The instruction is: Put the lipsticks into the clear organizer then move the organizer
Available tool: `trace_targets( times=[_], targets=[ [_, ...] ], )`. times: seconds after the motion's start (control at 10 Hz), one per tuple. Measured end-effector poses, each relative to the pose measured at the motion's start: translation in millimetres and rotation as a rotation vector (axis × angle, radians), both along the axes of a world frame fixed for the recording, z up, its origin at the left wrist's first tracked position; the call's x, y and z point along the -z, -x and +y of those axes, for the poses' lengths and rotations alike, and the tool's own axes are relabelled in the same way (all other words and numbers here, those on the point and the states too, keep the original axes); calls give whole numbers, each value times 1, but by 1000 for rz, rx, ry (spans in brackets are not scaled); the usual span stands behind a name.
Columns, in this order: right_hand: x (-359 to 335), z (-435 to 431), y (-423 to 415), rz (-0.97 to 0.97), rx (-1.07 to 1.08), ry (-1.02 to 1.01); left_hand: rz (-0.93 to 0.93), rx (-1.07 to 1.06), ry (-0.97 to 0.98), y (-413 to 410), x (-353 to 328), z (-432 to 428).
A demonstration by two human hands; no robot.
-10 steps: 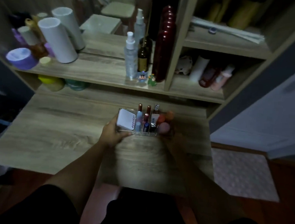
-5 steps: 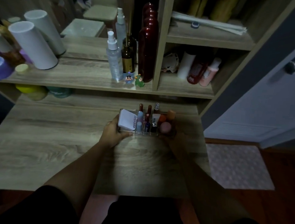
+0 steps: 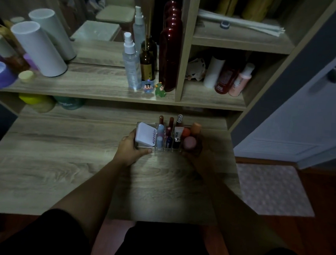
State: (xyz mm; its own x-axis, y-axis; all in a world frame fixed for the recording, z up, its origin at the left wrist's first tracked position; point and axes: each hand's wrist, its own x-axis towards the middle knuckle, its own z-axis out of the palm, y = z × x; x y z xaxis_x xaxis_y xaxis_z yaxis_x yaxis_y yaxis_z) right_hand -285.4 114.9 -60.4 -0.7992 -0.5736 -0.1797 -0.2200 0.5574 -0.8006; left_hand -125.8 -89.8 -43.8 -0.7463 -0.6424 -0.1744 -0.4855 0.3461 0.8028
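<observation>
The clear organizer [image 3: 163, 149] sits toward the back right of the wooden desk [image 3: 65, 161]. Several lipsticks [image 3: 170, 127] stand upright in its middle slots. A white compact [image 3: 145, 135] leans in its left compartment, and pink and orange sponges [image 3: 189, 142] fill the right one. My left hand [image 3: 130, 148] grips the organizer's left end, thumb along the front edge. My right hand [image 3: 196, 151] wraps the right end in deep shadow.
A shelf [image 3: 88, 89] behind the desk holds a spray bottle [image 3: 131, 66], a tall red bottle [image 3: 169, 56], two small figurines [image 3: 154, 88] and white cylinders [image 3: 39, 48]. Bottles [image 3: 231, 78] fill the right cubby. A door [image 3: 308, 114] and a rug [image 3: 272, 187] lie to the right.
The view has swung so the shelf and door show more fully. Both hands stay on the organizer's ends, which sits slightly farther back toward the shelf.
</observation>
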Motion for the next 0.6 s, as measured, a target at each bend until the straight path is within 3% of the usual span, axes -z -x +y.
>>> trace_targets(
  times=[0.2, 0.3, 0.5, 0.6],
  targets=[
    [-11, -3, -1, -97, -56, 66, 9, -9, -93, -1, -9, 4],
    [-24, -6, -7, 69, -27, 88, -16, -21, 79, -2, -20, 8],
    [-67, 3, -19, 70, -118, 176, -24, 86, 284, 8, -72, 26],
    [-85, 12, -27, 170, -104, 15, -107, 195, 357, 15, -94, 38]
  ],
)
